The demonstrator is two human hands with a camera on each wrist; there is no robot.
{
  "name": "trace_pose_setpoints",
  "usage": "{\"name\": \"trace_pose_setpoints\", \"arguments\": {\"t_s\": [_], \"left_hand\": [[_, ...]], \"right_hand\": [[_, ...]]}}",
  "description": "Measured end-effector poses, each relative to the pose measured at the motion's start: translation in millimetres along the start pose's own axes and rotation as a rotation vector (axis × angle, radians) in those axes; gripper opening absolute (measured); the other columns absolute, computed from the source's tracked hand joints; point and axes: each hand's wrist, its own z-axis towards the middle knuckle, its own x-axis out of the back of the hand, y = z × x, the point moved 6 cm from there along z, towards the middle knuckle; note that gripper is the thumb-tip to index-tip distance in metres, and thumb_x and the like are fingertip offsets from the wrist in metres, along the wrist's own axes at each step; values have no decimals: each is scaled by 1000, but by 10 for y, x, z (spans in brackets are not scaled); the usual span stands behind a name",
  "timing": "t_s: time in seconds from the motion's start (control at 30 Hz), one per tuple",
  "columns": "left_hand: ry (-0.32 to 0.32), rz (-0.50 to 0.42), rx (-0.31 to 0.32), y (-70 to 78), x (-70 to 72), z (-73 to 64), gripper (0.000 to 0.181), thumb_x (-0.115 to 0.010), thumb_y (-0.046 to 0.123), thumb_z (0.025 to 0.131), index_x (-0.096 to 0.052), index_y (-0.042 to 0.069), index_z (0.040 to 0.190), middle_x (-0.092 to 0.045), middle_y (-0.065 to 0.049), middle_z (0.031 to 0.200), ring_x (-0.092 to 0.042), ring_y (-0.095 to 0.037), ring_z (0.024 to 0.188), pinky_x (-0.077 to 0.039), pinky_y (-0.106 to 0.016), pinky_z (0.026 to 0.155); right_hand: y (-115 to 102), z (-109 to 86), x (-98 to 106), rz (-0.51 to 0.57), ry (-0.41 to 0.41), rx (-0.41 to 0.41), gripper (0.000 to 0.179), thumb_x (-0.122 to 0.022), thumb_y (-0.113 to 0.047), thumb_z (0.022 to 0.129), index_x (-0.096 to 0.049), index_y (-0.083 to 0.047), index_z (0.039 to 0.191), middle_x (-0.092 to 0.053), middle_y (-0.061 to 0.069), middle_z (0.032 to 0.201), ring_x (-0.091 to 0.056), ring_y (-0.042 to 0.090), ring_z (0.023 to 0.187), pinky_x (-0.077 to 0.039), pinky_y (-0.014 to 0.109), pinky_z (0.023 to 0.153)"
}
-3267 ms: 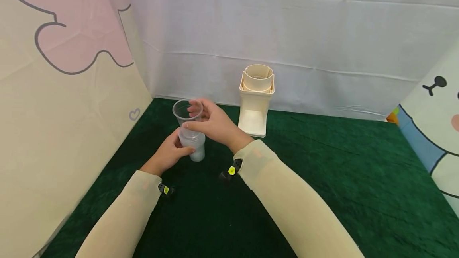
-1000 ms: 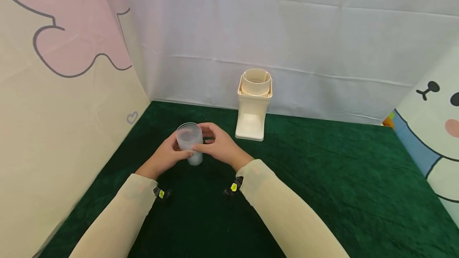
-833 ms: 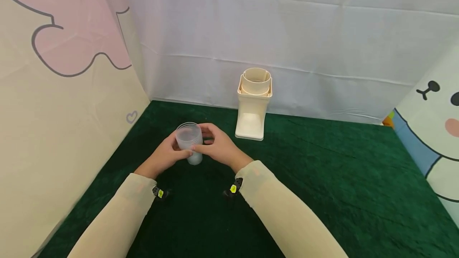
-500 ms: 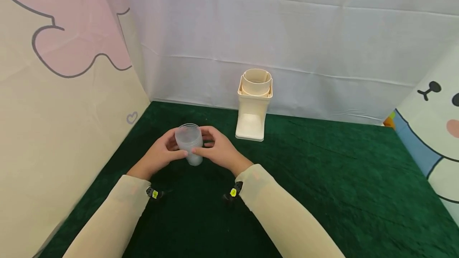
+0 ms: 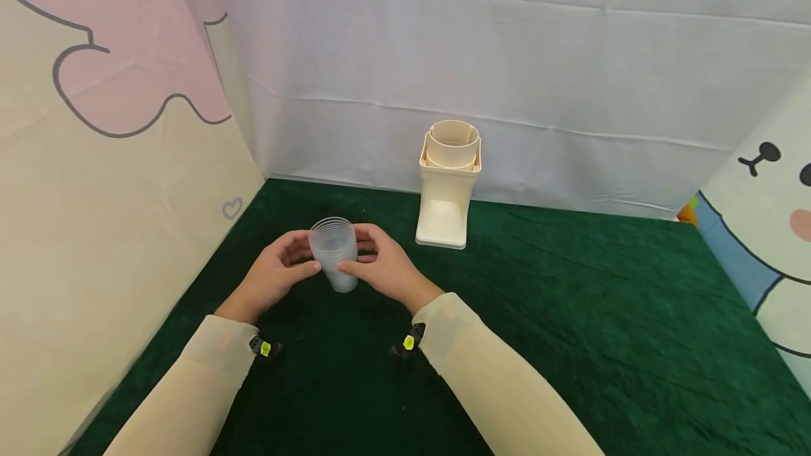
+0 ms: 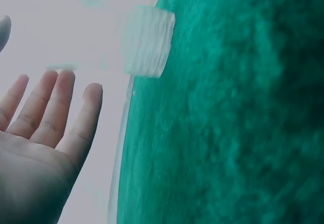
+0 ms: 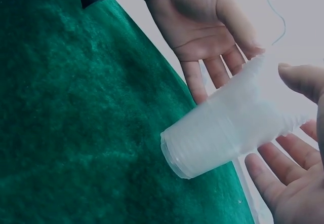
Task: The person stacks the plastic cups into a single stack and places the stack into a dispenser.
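Observation:
A stack of clear plastic cups (image 5: 334, 248) stands upright, rims up, between my two hands at the left of the green cloth. My right hand (image 5: 386, 266) holds it from the right, thumb across the front and fingers behind; in the right wrist view its fingers (image 7: 271, 176) lie along the stack's side. My left hand (image 5: 272, 276) is on the opposite side, fingers loose and nearly straight, thumb just off the cups. In the left wrist view the left fingertips (image 6: 63, 77) are right at the cups' overexposed wall. The stack's ribbed base (image 6: 149, 41) shows over the cloth.
A cream plastic stand (image 5: 443, 210) with a round tube (image 5: 453, 146) on top stands at the back, beyond my right hand. Green cloth (image 5: 570, 315) covers the table. A white curtain (image 5: 538, 69) hangs behind, with printed cartoon sheets (image 5: 114, 195) at the sides.
Earlier the right hand held a cup above the left hand's cups; now they form one stack. Over the last second the left hand has loosened and drawn left; the stack has stayed in place.

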Motion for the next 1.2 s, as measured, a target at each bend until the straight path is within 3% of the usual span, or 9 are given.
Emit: {"name": "trace_pose_setpoints", "arguments": {"t_s": [0.33, 0.6, 0.8, 1.2], "left_hand": [[4, 20, -31, 34, -51, 37, 50, -72, 20, 99, -52, 8, 143, -59, -11, 137, -55, -29, 127, -50, -27, 99], [7, 6, -43, 121, -72, 65, 50, -71, 20, 100, -51, 8, 144, -58, -11, 139, -53, -30, 130, -43, -57, 109], [-1, -2, -62, 230, -107, 94, 50, -70, 19, 100, -51, 7, 145, -57, -12, 142, -51, -31, 131, -39, -60, 111], [-33, -30, -155, 590, -436, 131, 48, -72, 13, 98, -54, 7, 142, -60, -11, 137, -55, -27, 126, -42, -61, 107]], "right_hand": [[16, -24, 28, 9, 26, -13, 64, -82, -28, 90, -50, -23, 146, -58, -6, 135, -58, 18, 123, -51, 39, 103], [-12, -61, 75, 24, 60, 2, 64, -82, -29, 90, -51, -26, 146, -59, -5, 135, -59, 19, 123, -52, 41, 101], [-74, -103, 147, 34, 70, -3, 65, -82, -31, 91, -50, -25, 147, -59, -3, 136, -59, 21, 124, -52, 44, 102], [-208, -398, 447, -4, 69, 56, 62, -77, -28, 95, -47, -21, 149, -58, -2, 138, -57, 18, 127, -50, 37, 104]]}}
